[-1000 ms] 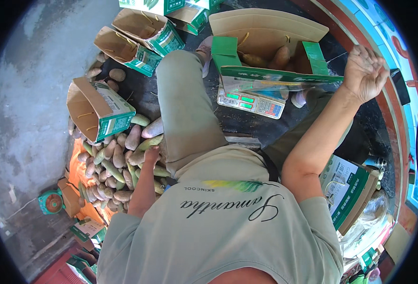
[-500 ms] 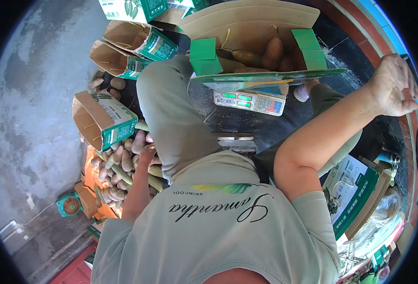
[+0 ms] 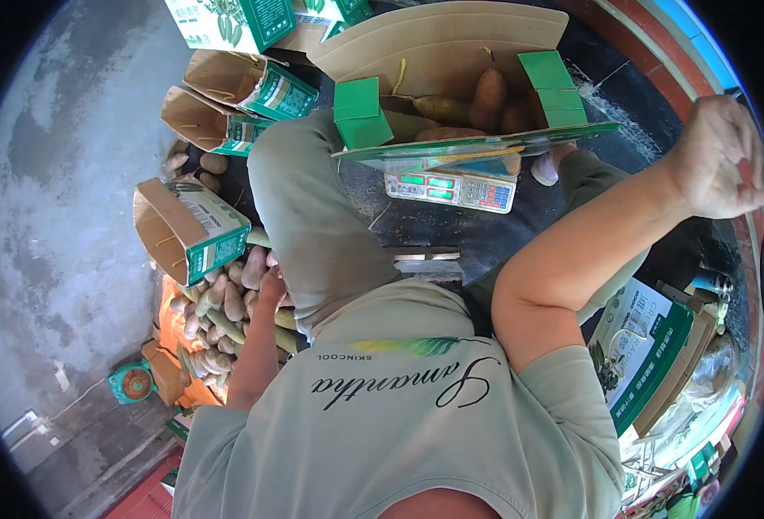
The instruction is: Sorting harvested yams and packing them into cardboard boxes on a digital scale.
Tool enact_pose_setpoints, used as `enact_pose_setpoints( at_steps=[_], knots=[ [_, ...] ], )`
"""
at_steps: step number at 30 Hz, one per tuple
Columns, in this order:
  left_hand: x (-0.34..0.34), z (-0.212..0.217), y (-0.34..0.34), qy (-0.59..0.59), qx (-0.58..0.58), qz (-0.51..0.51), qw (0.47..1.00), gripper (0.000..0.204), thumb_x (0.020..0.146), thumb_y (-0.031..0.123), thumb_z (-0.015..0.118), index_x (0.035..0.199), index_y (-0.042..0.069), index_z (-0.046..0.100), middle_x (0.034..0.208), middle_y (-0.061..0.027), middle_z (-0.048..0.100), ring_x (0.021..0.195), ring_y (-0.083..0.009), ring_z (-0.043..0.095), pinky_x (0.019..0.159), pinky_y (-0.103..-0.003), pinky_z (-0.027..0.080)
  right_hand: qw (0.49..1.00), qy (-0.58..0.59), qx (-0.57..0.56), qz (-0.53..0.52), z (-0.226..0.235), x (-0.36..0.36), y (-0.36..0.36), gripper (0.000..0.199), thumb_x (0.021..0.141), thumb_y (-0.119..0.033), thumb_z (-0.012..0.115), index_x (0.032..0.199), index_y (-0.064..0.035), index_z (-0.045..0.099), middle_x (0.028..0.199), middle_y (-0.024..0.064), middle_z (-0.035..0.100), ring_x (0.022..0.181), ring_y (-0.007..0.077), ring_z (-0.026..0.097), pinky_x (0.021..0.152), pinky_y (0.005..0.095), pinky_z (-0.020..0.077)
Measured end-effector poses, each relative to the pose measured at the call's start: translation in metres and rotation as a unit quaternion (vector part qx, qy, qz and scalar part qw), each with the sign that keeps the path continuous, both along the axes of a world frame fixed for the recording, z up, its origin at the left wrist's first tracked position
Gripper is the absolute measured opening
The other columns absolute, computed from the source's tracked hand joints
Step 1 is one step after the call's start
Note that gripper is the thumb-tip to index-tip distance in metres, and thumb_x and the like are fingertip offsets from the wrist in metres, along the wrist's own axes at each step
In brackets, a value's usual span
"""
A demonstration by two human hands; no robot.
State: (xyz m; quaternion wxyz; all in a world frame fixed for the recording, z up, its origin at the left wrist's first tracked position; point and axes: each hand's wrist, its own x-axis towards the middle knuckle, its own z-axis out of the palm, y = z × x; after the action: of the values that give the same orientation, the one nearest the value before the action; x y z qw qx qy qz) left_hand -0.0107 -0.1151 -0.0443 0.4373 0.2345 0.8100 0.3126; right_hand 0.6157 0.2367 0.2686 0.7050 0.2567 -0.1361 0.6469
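Observation:
My left hand (image 3: 272,286) reaches down beside my left knee to a pile of brownish-pink sweet potatoes (image 3: 233,304). Its fingertips are hard to see against a purplish sweet potato (image 3: 255,268), and whether they grip it is unclear. Long greenish vegetables (image 3: 227,326) lie among the pile. My right hand (image 3: 721,160) is raised at the far right, fingers loosely bent, with nothing visible in them. Ahead of me an open green and brown carton (image 3: 438,30) holds a few large tubers (image 3: 487,99). It stands at a digital scale (image 3: 451,189) with a lit green display.
Open cartons (image 3: 193,227) stand at the left, more of them (image 3: 285,90) farther off. An orange sheet (image 3: 173,324) lies under the pile. A small teal device (image 3: 132,381) sits on the grey floor. Flattened cartons (image 3: 650,342) and plastic bags (image 3: 711,381) are at my right.
My left hand has shifted slightly farther into the pile. My right hand has turned a little and its fingers are more bent. The whole view has shifted slightly.

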Motion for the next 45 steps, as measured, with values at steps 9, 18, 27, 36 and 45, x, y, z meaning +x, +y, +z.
enact_pose_setpoints(
  at_steps=[9, 18, 27, 36, 45],
  knots=[
    [-0.010, -0.041, -0.006, 0.249, -0.095, -0.237, 0.934, 0.031, 0.083, 0.017, 0.055, 0.109, 0.001, 0.057, 0.099, -0.0196, 0.064, 0.094, -0.0270, 0.062, 0.079, -0.033, 0.048, 0.990, 0.052, -0.125, -0.047, -0.038, -0.022, -0.016, 0.023, 0.068, -0.032, 0.056, 0.070, -0.0084, 0.057, 0.061, -0.0014, 0.052, 0.056, 0.0152, 0.046, 0.068, 0.0349, 0.0354],
    [0.011, -0.022, 0.008, 0.105, -0.113, -0.136, 0.979, 0.028, 0.081, 0.019, 0.059, 0.102, 0.001, 0.061, 0.094, -0.0174, 0.065, 0.085, -0.0212, 0.063, 0.075, -0.030, 0.048, 0.965, -0.001, -0.245, -0.092, -0.070, -0.029, -0.034, 0.033, 0.079, -0.031, 0.049, 0.081, 0.0014, 0.052, 0.067, 0.0041, 0.047, 0.059, 0.0153, 0.043, 0.064, 0.0321, 0.0302],
    [0.042, 0.001, 0.015, 0.068, -0.161, -0.095, 0.980, 0.027, 0.081, 0.020, 0.062, 0.102, 0.003, 0.061, 0.097, -0.0079, 0.064, 0.086, -0.0179, 0.059, 0.074, -0.031, 0.047, 0.941, -0.098, -0.304, -0.116, -0.082, -0.016, -0.080, 0.024, 0.075, -0.017, 0.057, 0.086, 0.0047, 0.054, 0.074, 0.0094, 0.050, 0.067, 0.0177, 0.042, 0.067, 0.0318, 0.0314],
    [0.005, -0.056, -0.014, 0.009, -0.197, -0.055, 0.979, 0.028, 0.079, 0.019, 0.061, 0.102, 0.003, 0.062, 0.099, -0.0094, 0.064, 0.088, -0.0201, 0.060, 0.078, -0.031, 0.045, 0.938, -0.216, -0.251, -0.101, -0.067, 0.003, -0.099, 0.021, 0.083, -0.013, 0.057, 0.090, 0.0060, 0.057, 0.077, 0.0084, 0.053, 0.071, 0.0162, 0.043, 0.068, 0.0294, 0.0344],
    [0.023, -0.037, -0.002, 0.042, -0.177, -0.096, 0.979, 0.028, 0.079, 0.021, 0.059, 0.100, 0.003, 0.063, 0.097, -0.0102, 0.065, 0.092, -0.0200, 0.061, 0.082, -0.031, 0.045, 0.882, -0.366, -0.276, -0.107, -0.070, 0.018, -0.084, 0.019, 0.089, -0.010, 0.052, 0.096, 0.0069, 0.056, 0.083, 0.0110, 0.058, 0.075, 0.0184, 0.050, 0.072, 0.0296, 0.0417]
  ],
)
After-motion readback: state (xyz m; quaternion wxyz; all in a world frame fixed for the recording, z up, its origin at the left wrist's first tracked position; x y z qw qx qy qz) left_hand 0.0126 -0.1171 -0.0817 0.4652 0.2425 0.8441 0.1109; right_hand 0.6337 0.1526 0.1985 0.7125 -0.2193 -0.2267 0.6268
